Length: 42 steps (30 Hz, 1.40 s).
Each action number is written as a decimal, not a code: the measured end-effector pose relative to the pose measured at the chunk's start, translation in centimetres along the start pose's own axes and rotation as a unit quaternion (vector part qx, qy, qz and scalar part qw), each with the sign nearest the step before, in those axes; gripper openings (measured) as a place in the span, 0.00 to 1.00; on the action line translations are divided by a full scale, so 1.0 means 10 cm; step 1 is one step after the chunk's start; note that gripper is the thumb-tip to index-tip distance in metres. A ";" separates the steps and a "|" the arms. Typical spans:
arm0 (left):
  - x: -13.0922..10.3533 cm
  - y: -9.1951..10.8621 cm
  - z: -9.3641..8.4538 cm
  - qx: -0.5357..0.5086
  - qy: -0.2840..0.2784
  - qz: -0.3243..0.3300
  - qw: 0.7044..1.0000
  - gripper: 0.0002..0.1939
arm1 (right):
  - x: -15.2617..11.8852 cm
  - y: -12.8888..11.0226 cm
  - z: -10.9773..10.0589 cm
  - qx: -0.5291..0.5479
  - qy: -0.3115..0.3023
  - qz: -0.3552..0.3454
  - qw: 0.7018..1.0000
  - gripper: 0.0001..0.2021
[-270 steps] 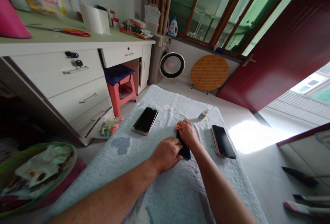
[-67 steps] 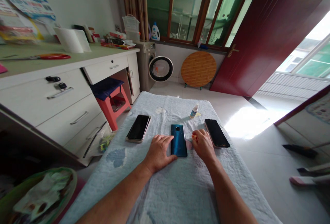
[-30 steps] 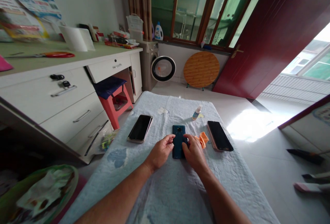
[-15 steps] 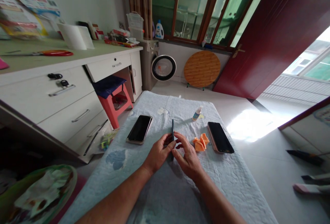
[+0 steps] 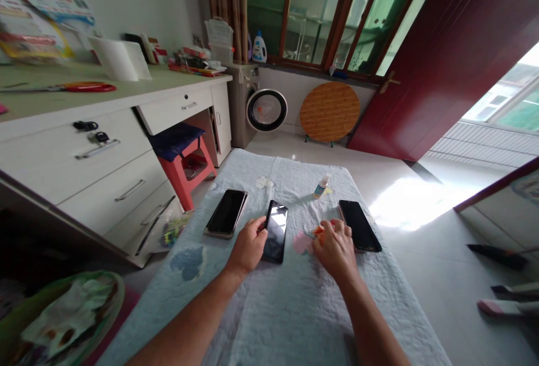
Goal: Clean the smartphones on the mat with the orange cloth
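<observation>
My left hand (image 5: 249,246) grips the left edge of a black smartphone (image 5: 277,232), whose glossy screen faces up and reflects light. To the right, my right hand (image 5: 336,245) is closed over an orange cloth (image 5: 319,230); most of the cloth is hidden under the fingers. A second phone (image 5: 228,211) lies on the cloth-covered table, left of my left hand. Just beyond my right hand lies a third phone (image 5: 361,225), screen up. A small spray bottle (image 5: 321,186) stands upright behind the orange cloth.
A pale blue patterned cover (image 5: 252,321) drapes the table. On the left are a white desk (image 5: 109,152) and a red stool (image 5: 189,169). A green-rimmed bin (image 5: 120,298) stands at lower left. Farther back are an open washing machine (image 5: 242,102) and a round wooden tabletop (image 5: 330,111).
The phone, earlier held on edge between both hands, now has its screen turned up in my left hand. My right hand has moved right, onto the orange cloth.
</observation>
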State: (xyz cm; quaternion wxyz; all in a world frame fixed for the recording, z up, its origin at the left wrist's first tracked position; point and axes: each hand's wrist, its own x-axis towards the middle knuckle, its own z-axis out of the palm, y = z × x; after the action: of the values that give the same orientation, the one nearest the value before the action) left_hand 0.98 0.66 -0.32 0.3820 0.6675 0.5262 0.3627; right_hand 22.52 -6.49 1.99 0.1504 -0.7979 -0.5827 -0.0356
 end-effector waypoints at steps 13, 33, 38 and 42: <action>-0.10 0.05 0.07 0.058 -0.038 0.046 0.997 0.19 | 0.03 0.01 0.09 0.023 0.021 -0.044 0.999 0.09; -0.11 0.09 0.04 0.006 -0.065 0.011 0.998 0.19 | -0.26 -0.74 0.21 0.022 0.004 -0.072 0.997 0.32; -0.05 0.04 0.05 0.006 -0.025 0.057 0.998 0.19 | -0.25 -0.65 0.21 0.025 -0.022 -0.081 0.996 0.34; -0.02 0.00 0.08 0.014 0.036 0.098 0.994 0.19 | -0.25 -0.63 0.19 0.045 -0.011 -0.081 0.996 0.35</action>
State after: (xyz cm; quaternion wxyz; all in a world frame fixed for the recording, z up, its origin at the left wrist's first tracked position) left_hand 1.65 0.36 -0.71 0.3166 0.7076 0.4767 0.4147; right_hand 15.53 -6.52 0.87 0.1761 -0.7408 -0.6481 -0.0129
